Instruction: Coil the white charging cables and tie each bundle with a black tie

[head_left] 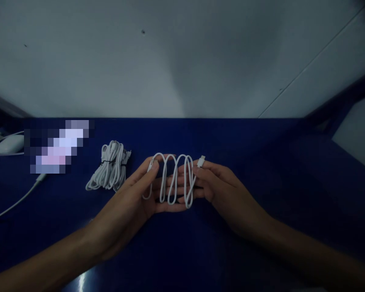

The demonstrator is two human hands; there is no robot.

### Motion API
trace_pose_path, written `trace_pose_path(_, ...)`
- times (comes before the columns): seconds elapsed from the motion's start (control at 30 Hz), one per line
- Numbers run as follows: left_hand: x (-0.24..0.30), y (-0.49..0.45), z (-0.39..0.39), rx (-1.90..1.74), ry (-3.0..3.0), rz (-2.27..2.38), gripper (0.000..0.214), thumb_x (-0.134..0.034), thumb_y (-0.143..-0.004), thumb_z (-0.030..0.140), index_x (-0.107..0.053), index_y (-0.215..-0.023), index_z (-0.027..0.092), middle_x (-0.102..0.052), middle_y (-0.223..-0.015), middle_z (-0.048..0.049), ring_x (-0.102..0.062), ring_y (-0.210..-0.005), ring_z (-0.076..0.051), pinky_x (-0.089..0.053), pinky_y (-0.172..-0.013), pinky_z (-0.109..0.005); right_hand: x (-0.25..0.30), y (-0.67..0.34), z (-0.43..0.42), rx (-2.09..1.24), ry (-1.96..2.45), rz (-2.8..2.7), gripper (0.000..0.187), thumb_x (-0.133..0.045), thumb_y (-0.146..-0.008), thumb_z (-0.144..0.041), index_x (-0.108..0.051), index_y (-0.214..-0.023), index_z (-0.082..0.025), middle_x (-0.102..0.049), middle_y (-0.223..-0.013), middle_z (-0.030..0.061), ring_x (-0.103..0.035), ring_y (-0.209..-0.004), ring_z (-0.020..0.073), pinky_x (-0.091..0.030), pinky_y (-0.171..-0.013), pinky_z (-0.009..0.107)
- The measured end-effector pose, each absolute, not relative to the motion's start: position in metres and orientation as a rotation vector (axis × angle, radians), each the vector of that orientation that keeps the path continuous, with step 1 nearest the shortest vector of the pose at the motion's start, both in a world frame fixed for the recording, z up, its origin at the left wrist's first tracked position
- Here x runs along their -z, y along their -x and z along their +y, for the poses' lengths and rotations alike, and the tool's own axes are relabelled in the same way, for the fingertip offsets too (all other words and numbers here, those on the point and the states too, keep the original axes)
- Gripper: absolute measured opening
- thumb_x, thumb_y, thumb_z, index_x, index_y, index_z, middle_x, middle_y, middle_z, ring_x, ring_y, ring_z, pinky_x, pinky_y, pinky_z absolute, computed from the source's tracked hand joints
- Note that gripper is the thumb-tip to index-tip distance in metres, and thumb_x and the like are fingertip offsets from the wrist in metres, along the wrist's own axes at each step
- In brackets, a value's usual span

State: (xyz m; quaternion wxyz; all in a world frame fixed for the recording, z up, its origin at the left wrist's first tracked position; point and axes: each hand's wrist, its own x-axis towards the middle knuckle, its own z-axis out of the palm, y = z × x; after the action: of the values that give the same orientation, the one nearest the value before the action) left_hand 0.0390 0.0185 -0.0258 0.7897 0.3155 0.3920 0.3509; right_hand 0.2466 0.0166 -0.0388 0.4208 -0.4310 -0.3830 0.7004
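A white charging cable (172, 190) lies in several loose zigzag loops across the fingers of both hands. My left hand (141, 188) is palm up under it, its thumb pressing the cable's left end against the fingers. My right hand (217, 180) pinches the right end between thumb and fingers, where a USB-C-style plug (201, 161) sticks up. The fingertips of the two hands overlap behind the loops. Just left of my left hand, a pile of bundled white cables (109, 166) with dark ties rests on the blue table (231, 251).
A pixelated bright object (61, 148) lies at the left, with a white cord (18, 202) running from it. Beyond it is a white rounded device (10, 144). A pale wall (124, 73) rises behind the table's back edge.
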Motion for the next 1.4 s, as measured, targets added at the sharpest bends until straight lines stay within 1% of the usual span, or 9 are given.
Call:
trace_pose_path(0.1, 0.025, -0.039, 0.019, -0.761, -0.675, 0.852, 0.031, -0.057, -0.116, 0.049, -0.074, -0.13, 0.027, -0.074, -0.146, -0.0135, -0.072, -0.132, -0.037, -0.067, -0.106, -0.057, 0.036, -0.248, 0.018, -1.741, 1.073, -1.005, 0.028, -0.065, -0.112, -0.042, -0.081, -0.113, -0.019, -0.082, -0.112, 0.0098, -0.079, -0.093, 0.0216, -0.066, -0.084, 0.036)
trace_pose_path(0.37, 0.031, -0.036, 0.023, -0.785, -0.675, 0.854, 0.039, -0.058, -0.114, 0.054, -0.072, -0.14, 0.027, -0.075, -0.143, -0.016, -0.073, -0.132, -0.039, -0.067, -0.105, -0.056, 0.023, -0.255, 0.024, -1.594, 1.169, -1.281, 0.029, -0.064, -0.113, -0.043, -0.084, -0.111, -0.021, -0.083, -0.11, 0.0072, -0.079, -0.093, 0.0208, -0.065, -0.09, 0.038)
trace_pose_path(0.5, 0.032, -0.036, 0.024, -0.796, -0.701, 0.838, 0.038, -0.057, -0.115, 0.054, -0.072, -0.137, 0.027, -0.078, -0.137, -0.0157, -0.074, -0.129, -0.038, -0.067, -0.105, -0.055, 0.022, -0.257, 0.025, -1.585, 1.181, -1.291, 0.031, -0.063, -0.114, -0.044, -0.085, -0.112, -0.023, -0.084, -0.108, 0.0066, -0.079, -0.091, 0.0202, -0.065, -0.082, 0.034)
trace_pose_path(0.63, 0.03, -0.037, 0.023, -0.796, -0.72, 0.872, 0.036, -0.056, -0.116, 0.051, -0.071, -0.134, 0.024, -0.081, -0.128, -0.0166, -0.078, -0.121, -0.038, -0.067, -0.103, -0.056, 0.024, -0.258, 0.024, -1.581, 1.15, -1.271, 0.025, -0.066, -0.113, -0.039, -0.086, -0.112, -0.024, -0.083, -0.102, 0.0048, -0.075, -0.082, 0.016, -0.063, -0.072, 0.028)
trace_pose_path(0.8, 0.03, -0.037, 0.023, -0.817, -0.72, 0.877, 0.036, -0.056, -0.116, 0.05, -0.073, -0.133, 0.023, -0.08, -0.132, -0.0175, -0.077, -0.125, -0.039, -0.065, -0.107, -0.057, 0.026, -0.259, 0.024, -1.586, 1.104, -1.235, 0.023, -0.069, -0.111, -0.04, -0.087, -0.115, -0.025, -0.084, -0.104, 0.0047, -0.078, -0.089, 0.0178, -0.064, -0.078, 0.029)
trace_pose_path(0.93, 0.03, -0.037, 0.025, -0.872, -0.699, 0.9, 0.035, -0.06, -0.114, 0.048, -0.073, -0.136, 0.024, -0.079, -0.137, -0.018, -0.074, -0.13, -0.041, -0.065, -0.104, -0.057, 0.029, -0.26, 0.025, -1.578, 1.118, -1.165, 0.023, -0.07, -0.11, -0.039, -0.087, -0.115, -0.024, -0.086, -0.109, 0.0067, -0.082, -0.099, 0.0216, -0.064, -0.094, 0.036)
trace_pose_path(1.03, 0.032, -0.037, 0.026, -0.885, -0.667, 0.871, 0.039, -0.057, -0.115, 0.051, -0.072, -0.138, 0.024, -0.078, -0.139, -0.0189, -0.071, -0.135, -0.042, -0.066, -0.104, -0.058, 0.032, -0.26, 0.026, -1.592, 1.151, -1.099, 0.025, -0.074, -0.108, -0.043, -0.086, -0.118, -0.024, -0.086, -0.114, 0.0075, -0.083, -0.105, 0.0232, -0.063, -0.102, 0.039)
trace_pose_path(1.2, 0.034, -0.035, 0.026, -0.91, -0.614, 0.793, 0.041, -0.052, -0.117, 0.052, -0.072, -0.141, 0.026, -0.078, -0.141, -0.017, -0.068, -0.141, -0.042, -0.064, -0.108, -0.06, 0.031, -0.261, 0.027, -1.616, 1.185, -1.012, 0.027, -0.078, -0.106, -0.043, -0.086, -0.12, -0.022, -0.087, -0.115, 0.0096, -0.083, -0.098, 0.0224, -0.065, -0.095, 0.037)
trace_pose_path(1.4, 0.037, -0.033, 0.024, -0.884, -0.628, 0.813, 0.037, -0.056, -0.116, 0.046, -0.077, -0.135, 0.022, -0.075, -0.149, -0.0164, -0.064, -0.146, -0.043, -0.064, -0.111, -0.06, 0.028, -0.26, 0.028, -1.599, 1.204, -0.999, 0.029, -0.077, -0.106, -0.046, -0.087, -0.116, -0.02, -0.087, -0.114, 0.0107, -0.084, -0.105, 0.0251, -0.064, -0.1, 0.038)
